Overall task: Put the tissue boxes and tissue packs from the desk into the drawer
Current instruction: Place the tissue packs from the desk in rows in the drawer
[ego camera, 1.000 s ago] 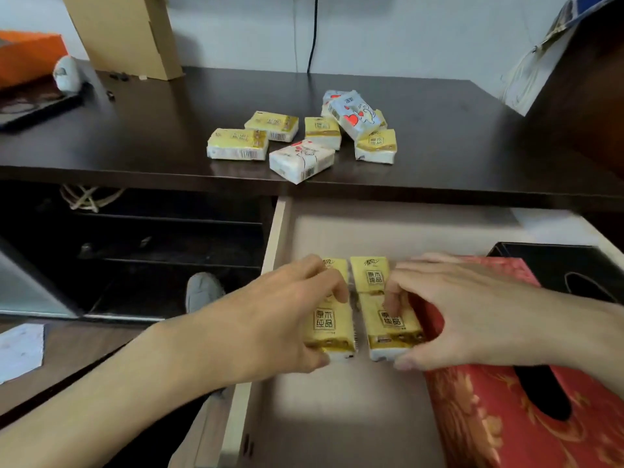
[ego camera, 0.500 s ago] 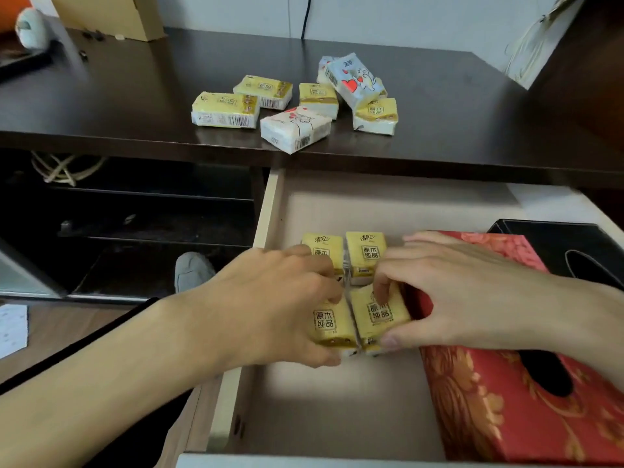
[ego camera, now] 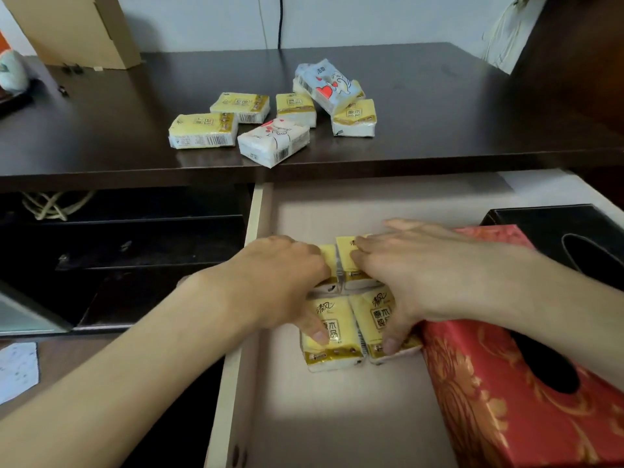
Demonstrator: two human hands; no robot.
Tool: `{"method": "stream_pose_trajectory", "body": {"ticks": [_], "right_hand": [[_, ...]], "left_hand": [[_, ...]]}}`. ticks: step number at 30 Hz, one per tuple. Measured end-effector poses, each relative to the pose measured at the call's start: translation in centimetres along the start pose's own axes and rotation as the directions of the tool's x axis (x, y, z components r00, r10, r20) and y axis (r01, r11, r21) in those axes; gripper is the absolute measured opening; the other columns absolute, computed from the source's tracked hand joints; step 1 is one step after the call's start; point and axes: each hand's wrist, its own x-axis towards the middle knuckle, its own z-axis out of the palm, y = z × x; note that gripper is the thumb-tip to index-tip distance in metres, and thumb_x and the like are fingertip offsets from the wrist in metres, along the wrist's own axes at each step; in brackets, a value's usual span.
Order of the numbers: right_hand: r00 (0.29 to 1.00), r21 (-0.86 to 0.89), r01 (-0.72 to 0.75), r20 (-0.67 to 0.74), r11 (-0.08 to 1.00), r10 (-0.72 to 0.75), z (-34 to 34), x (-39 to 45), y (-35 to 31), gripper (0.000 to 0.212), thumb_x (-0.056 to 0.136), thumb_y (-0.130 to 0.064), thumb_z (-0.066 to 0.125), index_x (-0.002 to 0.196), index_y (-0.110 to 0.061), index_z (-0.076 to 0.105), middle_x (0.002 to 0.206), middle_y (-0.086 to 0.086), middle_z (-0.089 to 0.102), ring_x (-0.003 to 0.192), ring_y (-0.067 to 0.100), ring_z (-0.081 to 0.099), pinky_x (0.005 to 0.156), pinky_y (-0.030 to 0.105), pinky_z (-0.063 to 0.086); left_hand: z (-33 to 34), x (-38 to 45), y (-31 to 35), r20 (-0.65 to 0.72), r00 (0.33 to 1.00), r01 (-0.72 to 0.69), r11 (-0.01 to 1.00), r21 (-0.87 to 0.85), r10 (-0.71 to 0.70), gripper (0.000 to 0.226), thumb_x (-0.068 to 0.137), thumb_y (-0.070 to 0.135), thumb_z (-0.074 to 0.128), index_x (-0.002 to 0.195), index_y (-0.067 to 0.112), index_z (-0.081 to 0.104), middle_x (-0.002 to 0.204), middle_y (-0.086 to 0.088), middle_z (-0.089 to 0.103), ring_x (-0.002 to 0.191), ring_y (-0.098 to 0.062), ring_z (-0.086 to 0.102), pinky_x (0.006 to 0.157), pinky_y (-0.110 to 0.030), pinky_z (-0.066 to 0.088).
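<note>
Inside the open drawer (ego camera: 254, 228) a two-by-two block of yellow tissue packs (ego camera: 332, 336) lies beside a red tissue box (ego camera: 506, 410). A black tissue box (ego camera: 540, 224) sits behind the red one. My left hand (ego camera: 280, 282) covers the left pair, fingers on the far pack and thumb on the near one. In the same way my right hand (ego camera: 418, 275) spans the right pair, thumb on the near pack's front edge. On the dark desk (ego camera: 439, 106) lie several packs: yellow ones (ego camera: 202, 131), a white one (ego camera: 274, 140) and a blue one with red hearts (ego camera: 329, 86).
A cardboard box (ego camera: 77, 28) stands at the desk's back left and a black cable (ego camera: 280, 21) hangs down the wall. Dark open shelves (ego camera: 135, 251) lie under the desk to the left of the drawer. A white paper (ego camera: 17, 369) lies on the floor.
Both hands have slid forward from the near packs so that their fingers now cover the far packs. The four packs sit tighter together against the red box.
</note>
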Motion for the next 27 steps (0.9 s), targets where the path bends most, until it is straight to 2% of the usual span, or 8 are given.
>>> {"method": "stream_pose_trajectory", "body": {"ticks": [3,6,10,12,15,21,24,27], "right_hand": [[0.998,0.025,-0.040,-0.042,0.999,0.041,0.3,0.0,0.4,0.084,0.049,-0.088,0.070,0.105,-0.027,0.063,0.113,-0.009,0.067,0.105,0.019,0.061,0.110,0.038,0.034],[0.996,0.026,-0.074,-0.040,0.997,0.075,0.6,0.0,0.6,0.079,0.049,-0.089,0.070,0.098,-0.027,0.063,0.102,-0.009,0.066,0.097,0.018,0.059,0.095,0.036,0.039],[0.997,0.012,-0.069,-0.033,0.998,0.069,0.6,-0.2,0.5,0.077,0.053,-0.088,0.069,0.097,-0.025,0.064,0.097,-0.010,0.063,0.093,0.017,0.056,0.088,0.034,0.035],[0.998,-0.002,-0.061,-0.031,0.998,0.061,0.4,-0.3,0.5,0.076,0.055,-0.088,0.067,0.098,-0.025,0.063,0.096,-0.010,0.060,0.092,0.017,0.054,0.084,0.034,0.033],[0.999,0.008,-0.047,-0.028,0.999,0.047,0.3,-0.5,0.6,0.079,0.058,-0.089,0.065,0.105,-0.025,0.062,0.100,-0.010,0.056,0.096,0.016,0.051,0.095,0.035,0.037],[0.998,0.055,-0.047,-0.030,0.997,0.048,0.3,-0.9,1.0,0.096,0.059,-0.093,0.058,0.126,-0.025,0.058,0.118,-0.009,0.051,0.117,0.015,0.042,0.109,0.036,0.029],[0.995,0.119,-0.066,-0.072,0.991,0.075,-0.2,-1.1,1.4,0.086,0.063,-0.094,0.051,0.118,-0.029,0.060,0.111,-0.011,0.055,0.112,0.016,0.050,0.099,0.036,0.039],[0.974,0.271,-0.102,-0.168,0.957,0.151,-1.2,-1.3,2.6,0.079,0.062,-0.092,0.053,0.116,-0.035,0.062,0.112,-0.018,0.062,0.110,0.016,0.059,0.091,0.041,0.048]], "left_hand": [[-0.1,0.6,0.0,-0.039,0.999,-0.024,0.999,-0.040,0.023,0.070,0.063,0.078,0.066,0.113,0.029,0.062,0.107,0.007,0.057,0.093,-0.020,0.060,0.063,-0.031,0.037],[0.3,0.7,-0.1,-0.038,0.999,-0.036,0.988,-0.152,0.031,0.064,0.067,0.071,0.070,0.114,0.027,0.064,0.109,0.008,0.056,0.092,-0.018,0.060,0.067,-0.033,0.047],[0.6,0.6,0.3,-0.018,0.998,-0.056,0.970,-0.238,0.054,0.046,0.075,0.057,0.075,0.103,0.022,0.066,0.099,0.006,0.062,0.086,-0.017,0.059,0.072,-0.034,0.051],[0.7,0.7,0.5,-0.010,0.999,-0.050,0.969,-0.242,0.049,0.044,0.077,0.054,0.075,0.106,0.022,0.066,0.099,0.007,0.062,0.085,-0.015,0.058,0.070,-0.029,0.048],[0.7,0.4,0.7,-0.033,0.999,-0.038,0.968,-0.249,0.030,0.042,0.079,0.055,0.072,0.107,0.024,0.064,0.100,0.008,0.060,0.085,-0.015,0.058,0.070,-0.031,0.049],[0.8,-0.3,0.9,-0.159,0.987,-0.013,0.994,-0.109,-0.004,0.057,0.080,0.069,0.056,0.124,0.034,0.061,0.123,0.011,0.052,0.113,-0.016,0.052,0.076,-0.033,0.042],[-0.1,-0.5,0.3,-0.209,0.978,-0.002,0.991,-0.133,-0.027,0.053,0.083,0.068,0.052,0.121,0.032,0.062,0.120,0.011,0.053,0.112,-0.016,0.053,0.083,-0.035,0.049],[-1.6,-0.9,-0.9,-0.270,0.960,0.020,0.982,-0.187,-0.071,0.047,0.087,0.066,0.050,0.123,0.038,0.060,0.118,0.015,0.059,0.109,-0.014,0.058,0.076,-0.032,0.047]]}}
